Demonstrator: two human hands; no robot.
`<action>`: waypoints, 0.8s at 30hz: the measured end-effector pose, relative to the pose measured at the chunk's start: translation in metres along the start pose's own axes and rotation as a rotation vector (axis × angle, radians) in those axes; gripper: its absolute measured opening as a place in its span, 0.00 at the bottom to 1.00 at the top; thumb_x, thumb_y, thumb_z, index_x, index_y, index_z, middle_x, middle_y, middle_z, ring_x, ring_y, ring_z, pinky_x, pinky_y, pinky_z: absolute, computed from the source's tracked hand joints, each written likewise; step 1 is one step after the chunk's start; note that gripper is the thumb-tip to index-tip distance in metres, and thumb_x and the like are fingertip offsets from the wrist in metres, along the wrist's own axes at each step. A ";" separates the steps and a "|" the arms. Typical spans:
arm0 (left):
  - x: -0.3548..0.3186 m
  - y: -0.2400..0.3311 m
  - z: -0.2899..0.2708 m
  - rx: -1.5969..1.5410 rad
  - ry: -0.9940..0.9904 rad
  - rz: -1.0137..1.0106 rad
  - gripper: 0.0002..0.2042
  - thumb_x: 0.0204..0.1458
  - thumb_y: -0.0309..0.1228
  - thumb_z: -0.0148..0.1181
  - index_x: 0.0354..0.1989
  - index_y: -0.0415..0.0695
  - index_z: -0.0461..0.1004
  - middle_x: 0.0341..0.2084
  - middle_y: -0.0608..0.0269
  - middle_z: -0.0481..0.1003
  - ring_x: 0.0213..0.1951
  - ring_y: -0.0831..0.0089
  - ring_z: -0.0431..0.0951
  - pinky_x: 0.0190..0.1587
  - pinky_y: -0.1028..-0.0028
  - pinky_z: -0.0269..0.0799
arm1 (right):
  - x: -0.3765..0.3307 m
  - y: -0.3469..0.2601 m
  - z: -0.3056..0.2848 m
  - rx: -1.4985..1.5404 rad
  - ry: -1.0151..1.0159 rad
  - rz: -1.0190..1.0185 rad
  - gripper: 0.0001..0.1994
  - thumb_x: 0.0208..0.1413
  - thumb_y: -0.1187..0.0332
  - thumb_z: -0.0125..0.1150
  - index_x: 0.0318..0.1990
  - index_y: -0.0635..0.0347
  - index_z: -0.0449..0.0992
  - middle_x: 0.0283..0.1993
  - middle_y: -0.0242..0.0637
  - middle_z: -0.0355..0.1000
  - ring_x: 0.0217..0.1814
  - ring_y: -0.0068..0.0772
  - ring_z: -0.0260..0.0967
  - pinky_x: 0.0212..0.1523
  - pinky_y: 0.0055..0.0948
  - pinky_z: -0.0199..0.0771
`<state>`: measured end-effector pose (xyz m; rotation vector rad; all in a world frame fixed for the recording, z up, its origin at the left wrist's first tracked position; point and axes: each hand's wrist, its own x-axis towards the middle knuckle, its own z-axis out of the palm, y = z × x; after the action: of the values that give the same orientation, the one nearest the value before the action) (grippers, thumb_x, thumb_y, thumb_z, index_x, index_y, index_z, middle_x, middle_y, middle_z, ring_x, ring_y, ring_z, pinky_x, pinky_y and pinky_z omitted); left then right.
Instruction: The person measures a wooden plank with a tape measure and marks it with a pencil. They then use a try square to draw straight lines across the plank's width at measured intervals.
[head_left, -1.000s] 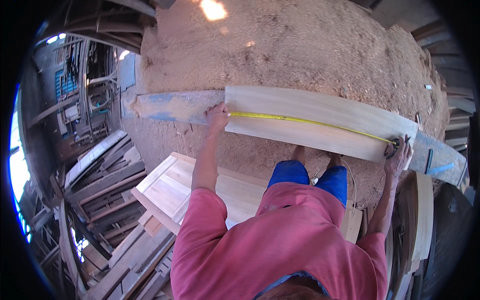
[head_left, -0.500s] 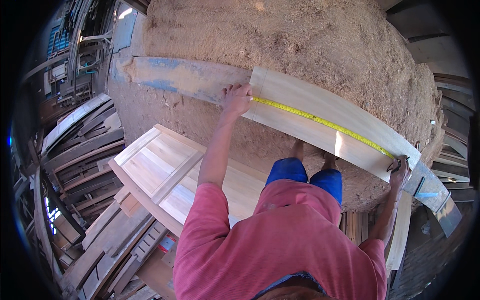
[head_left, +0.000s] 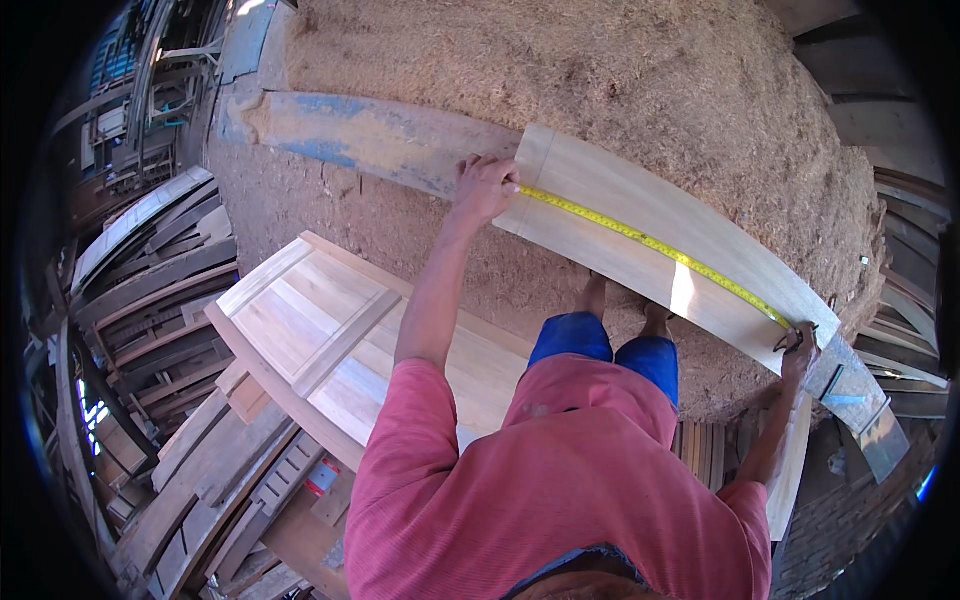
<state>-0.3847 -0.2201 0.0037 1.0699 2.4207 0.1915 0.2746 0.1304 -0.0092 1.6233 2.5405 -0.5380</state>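
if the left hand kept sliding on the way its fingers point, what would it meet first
The left hand lies at the board's end, fingers aimed along it. It would likely just run on over the bare board beside the yellow tape; nothing else shows in that line.

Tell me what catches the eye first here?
A yellow tape measure stretched along a pale wooden board, the left hand pinning one end and the right hand at the other. Behind rises a big sawdust heap; a panelled wooden door lies at lower left.
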 end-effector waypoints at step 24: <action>0.003 -0.003 0.000 -0.057 -0.038 -0.057 0.07 0.54 0.33 0.76 0.39 0.55 0.84 0.43 0.65 0.82 0.56 0.54 0.77 0.66 0.45 0.65 | 0.001 0.007 0.001 0.019 -0.035 -0.009 0.12 0.65 0.68 0.70 0.54 0.55 0.81 0.43 0.55 0.82 0.47 0.65 0.83 0.44 0.53 0.79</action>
<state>-0.3889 -0.2199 0.0017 0.9702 2.3939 0.2172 0.2804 0.1332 -0.0117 1.5945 2.5267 -0.5873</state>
